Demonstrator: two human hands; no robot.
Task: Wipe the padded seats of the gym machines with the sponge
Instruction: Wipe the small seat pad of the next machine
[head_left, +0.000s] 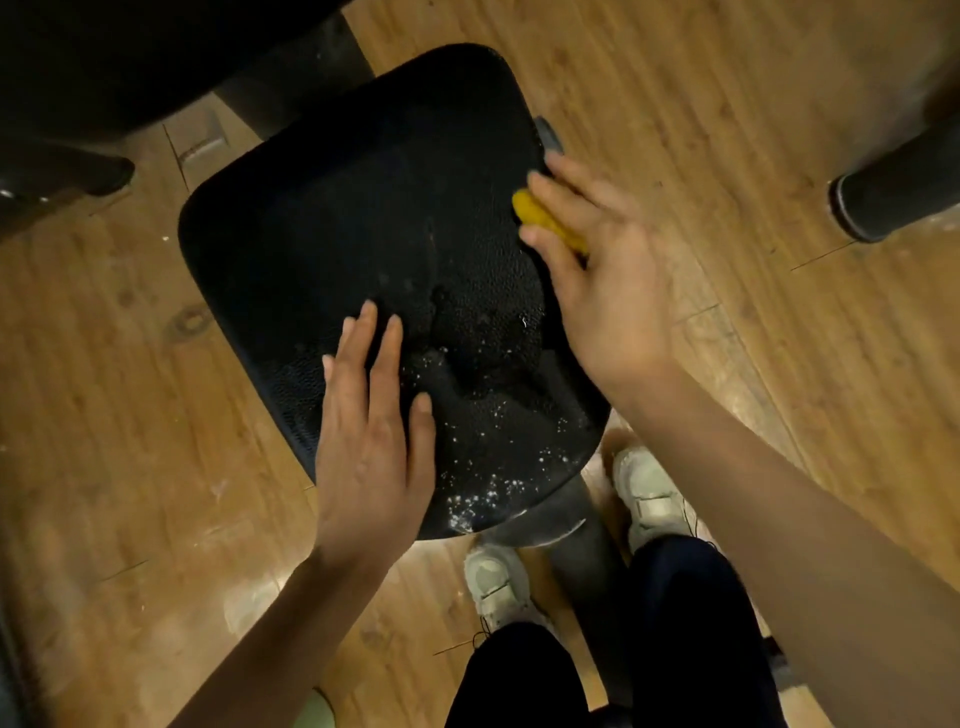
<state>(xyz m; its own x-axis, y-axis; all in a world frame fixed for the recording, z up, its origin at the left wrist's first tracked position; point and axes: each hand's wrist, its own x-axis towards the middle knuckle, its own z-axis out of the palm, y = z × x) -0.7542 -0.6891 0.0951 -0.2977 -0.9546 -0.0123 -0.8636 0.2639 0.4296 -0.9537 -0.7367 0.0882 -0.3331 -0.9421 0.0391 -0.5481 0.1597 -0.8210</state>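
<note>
A black padded seat (353, 218) fills the middle of the head view, wet and speckled with white foam near its front edge. My right hand (602, 280) is shut on a yellow sponge (548, 221) and presses it against the seat's right edge; most of the sponge is hidden under my fingers. My left hand (371, 436) lies flat on the seat's near left part, fingers spread, holding nothing.
The seat stands on a grey post (576, 551) over a wooden floor (119, 395). My two pale shoes (493, 582) are just in front of the post. A black rubber-footed machine leg (883, 197) is at the right, dark machine parts (78, 78) at top left.
</note>
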